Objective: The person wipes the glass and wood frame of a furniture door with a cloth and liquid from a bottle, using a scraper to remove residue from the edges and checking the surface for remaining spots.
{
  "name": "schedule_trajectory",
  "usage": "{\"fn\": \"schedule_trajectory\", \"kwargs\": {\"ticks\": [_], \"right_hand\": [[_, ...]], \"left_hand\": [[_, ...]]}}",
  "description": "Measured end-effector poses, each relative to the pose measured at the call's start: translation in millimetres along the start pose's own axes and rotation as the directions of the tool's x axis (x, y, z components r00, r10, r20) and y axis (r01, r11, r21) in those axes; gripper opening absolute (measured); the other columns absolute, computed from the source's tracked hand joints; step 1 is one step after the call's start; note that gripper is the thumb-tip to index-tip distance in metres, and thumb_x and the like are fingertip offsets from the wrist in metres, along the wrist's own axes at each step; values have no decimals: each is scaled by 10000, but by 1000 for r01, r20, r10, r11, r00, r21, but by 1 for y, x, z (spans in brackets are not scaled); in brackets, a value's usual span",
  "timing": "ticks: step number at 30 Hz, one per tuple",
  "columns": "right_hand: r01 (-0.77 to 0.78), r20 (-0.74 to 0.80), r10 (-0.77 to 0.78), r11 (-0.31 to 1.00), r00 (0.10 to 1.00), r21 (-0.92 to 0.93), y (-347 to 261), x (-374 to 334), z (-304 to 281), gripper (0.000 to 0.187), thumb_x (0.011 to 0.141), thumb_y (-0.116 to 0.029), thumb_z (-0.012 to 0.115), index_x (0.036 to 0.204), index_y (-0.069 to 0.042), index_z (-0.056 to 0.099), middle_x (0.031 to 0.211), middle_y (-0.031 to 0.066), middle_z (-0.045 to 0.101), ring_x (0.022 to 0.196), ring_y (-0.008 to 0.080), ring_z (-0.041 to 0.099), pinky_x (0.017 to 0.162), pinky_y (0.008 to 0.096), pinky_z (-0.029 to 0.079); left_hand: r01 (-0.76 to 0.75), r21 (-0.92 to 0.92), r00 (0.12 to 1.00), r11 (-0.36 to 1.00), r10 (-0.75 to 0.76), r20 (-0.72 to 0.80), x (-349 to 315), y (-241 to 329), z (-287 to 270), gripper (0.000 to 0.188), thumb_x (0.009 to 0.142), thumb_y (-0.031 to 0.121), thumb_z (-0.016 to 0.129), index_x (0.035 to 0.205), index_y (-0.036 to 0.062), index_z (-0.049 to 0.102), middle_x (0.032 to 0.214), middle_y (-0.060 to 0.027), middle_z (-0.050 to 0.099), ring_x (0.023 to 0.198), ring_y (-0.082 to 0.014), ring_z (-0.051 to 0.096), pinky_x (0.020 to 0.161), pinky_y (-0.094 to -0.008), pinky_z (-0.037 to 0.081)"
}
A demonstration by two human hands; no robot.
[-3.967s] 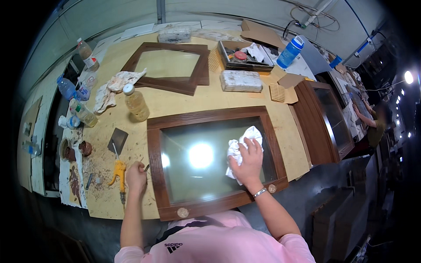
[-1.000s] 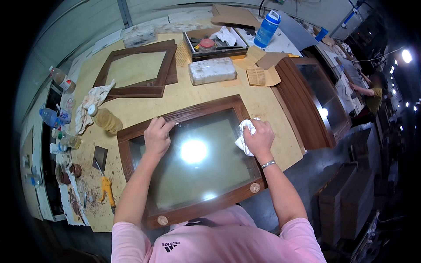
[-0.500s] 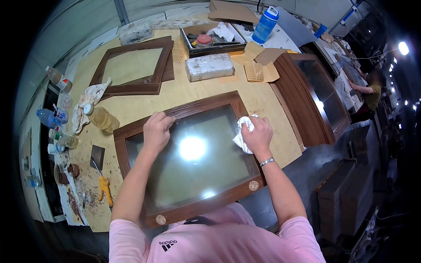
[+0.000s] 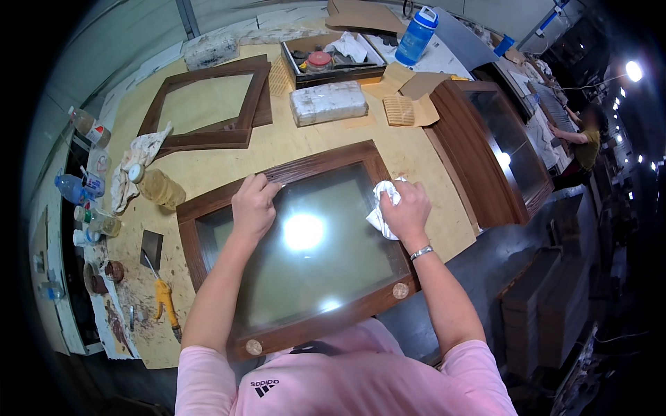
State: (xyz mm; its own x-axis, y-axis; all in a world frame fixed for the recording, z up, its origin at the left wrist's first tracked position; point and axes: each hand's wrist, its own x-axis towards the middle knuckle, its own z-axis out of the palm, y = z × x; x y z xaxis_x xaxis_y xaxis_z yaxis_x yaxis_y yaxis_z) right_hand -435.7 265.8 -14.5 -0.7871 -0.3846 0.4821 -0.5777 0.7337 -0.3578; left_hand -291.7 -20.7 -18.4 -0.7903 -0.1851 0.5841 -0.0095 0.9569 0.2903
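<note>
Pale wood tops our desk (image 4: pixel 305 139), and beyond its right end, in a dim workshop, another person (image 4: pixel 591 147) reaches over a crowded surface. Along our near edge, close against the pink shirt (image 4: pixel 333 378), lies a framed glass panel (image 4: pixel 312 267), brown wood around a pane that throws back a bright glare.

We have our left hand (image 4: pixel 253 208) at the panel's far rail, its fingers bent and drawn close together, the tips near the inner edge where wood meets glass; whether they pinch anything there, we cannot tell. Our right hand (image 4: pixel 408 210) is clamped on a crumpled white cloth (image 4: pixel 378 220), fingers curled round it at the panel's right side, with part of the cloth hanging past the thumb over the glass.

To our left a yellow-handled tool (image 4: pixel 164 299) lies with its thin tip by a dark square plate (image 4: pixel 151 249); above them stands a bottle of yellowish liquid (image 4: pixel 161 188), just beside a stained rag (image 4: pixel 132 170). Farther back we see a second brown frame (image 4: pixel 201 142), a white wrapped block (image 4: pixel 329 104) and a blue bottle (image 4: pixel 416 40).
</note>
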Motion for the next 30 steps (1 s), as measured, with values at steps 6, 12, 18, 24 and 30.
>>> {"fn": "schedule_trajectory", "kwargs": {"ticks": [6, 12, 18, 24, 30], "right_hand": [[-26, 3, 25, 999, 1000, 29, 0, 1, 0, 191, 749, -221, 698, 851, -60, 714, 835, 117, 690, 798, 335, 604, 719, 460, 508], [-23, -5, 24, 997, 1000, 73, 0, 4, -5, 176, 755, -213, 702, 847, -63, 711, 843, 119, 686, 807, 337, 601, 728, 458, 505], [-82, 9, 81, 989, 997, 126, 2, 1, -1, 189, 761, -223, 711, 858, -61, 715, 861, 116, 688, 819, 342, 602, 734, 461, 505], [-213, 3, 218, 953, 976, 213, 12, 0, 2, 200, 784, -244, 710, 875, -66, 723, 875, 116, 693, 848, 350, 608, 746, 470, 502], [-329, 71, 322, 913, 944, 241, 14, 1, -2, 203, 799, -249, 700, 873, -62, 723, 851, 137, 690, 865, 359, 621, 761, 483, 499]], "left_hand": [[16, 31, 999, 999, -15, -48, -8, -10, -7, 243, 695, -38, 602, 866, 101, 704, 761, -65, 524, 768, -272, 575, 606, -412, 490], [41, -33, 999, 999, -41, 8, 6, 3, 11, 146, 743, 2, 676, 856, 85, 717, 749, -74, 551, 748, -278, 584, 627, -408, 487], [18, -69, 1000, 997, -19, -12, 29, 39, 40, 235, 687, -25, 635, 857, 98, 741, 778, -70, 598, 809, -279, 613, 667, -409, 516], [97, -287, 975, 953, -33, 219, 40, 70, 56, 149, 767, 21, 714, 887, 93, 762, 787, -74, 604, 798, -278, 611, 695, -409, 501], [-29, -275, 973, 961, 90, 212, 58, 97, 76, 157, 772, 27, 705, 888, 112, 767, 807, -65, 618, 821, -273, 620, 695, -412, 514]]}}
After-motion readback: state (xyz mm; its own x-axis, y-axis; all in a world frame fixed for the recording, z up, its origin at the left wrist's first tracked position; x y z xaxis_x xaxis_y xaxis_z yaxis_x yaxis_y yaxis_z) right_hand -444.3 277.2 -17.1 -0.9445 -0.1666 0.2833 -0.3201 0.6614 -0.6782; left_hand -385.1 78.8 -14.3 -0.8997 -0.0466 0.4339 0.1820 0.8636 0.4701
